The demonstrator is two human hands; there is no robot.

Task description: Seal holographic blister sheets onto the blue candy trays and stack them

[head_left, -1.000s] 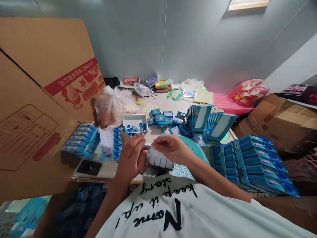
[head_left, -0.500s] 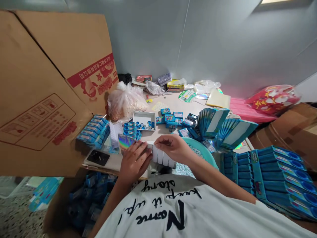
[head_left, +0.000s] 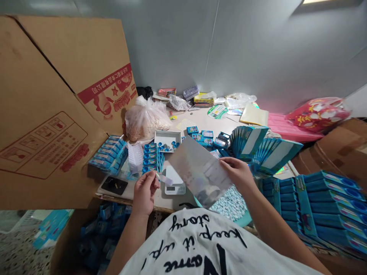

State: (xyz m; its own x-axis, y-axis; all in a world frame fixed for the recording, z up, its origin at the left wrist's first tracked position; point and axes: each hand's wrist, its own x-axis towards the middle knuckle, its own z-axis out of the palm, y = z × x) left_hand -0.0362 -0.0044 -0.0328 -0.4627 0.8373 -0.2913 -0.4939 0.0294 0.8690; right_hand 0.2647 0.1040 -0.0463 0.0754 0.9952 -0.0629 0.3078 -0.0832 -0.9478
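My right hand (head_left: pixel 236 173) pinches the edge of a wide holographic foil bag (head_left: pixel 199 172), which tilts across the table and looks pale and reflective. My left hand (head_left: pixel 145 193) holds a small whitish strip (head_left: pixel 164 179) between thumb and fingers, near the bag's left corner. Under the bag stands a white digital scale (head_left: pixel 174 182), partly hidden. To the right, a teal basin (head_left: pixel 243 219) holds pale blue pellets (head_left: pixel 229 204) close below my right hand.
A white tray (head_left: pixel 168 136) of blue caps and rows of small blue boxes (head_left: pixel 150 158) stand beyond my hands. A plastic bag of pale pellets (head_left: pixel 145 120) sits back left, with cardboard flaps (head_left: pixel 43 110) further left. Stacked blue cartons (head_left: pixel 312 206) fill the right.
My hands have moved apart. The foil bag now hangs from my right hand, the white block held earlier no longer shows, and the scale has come into view.
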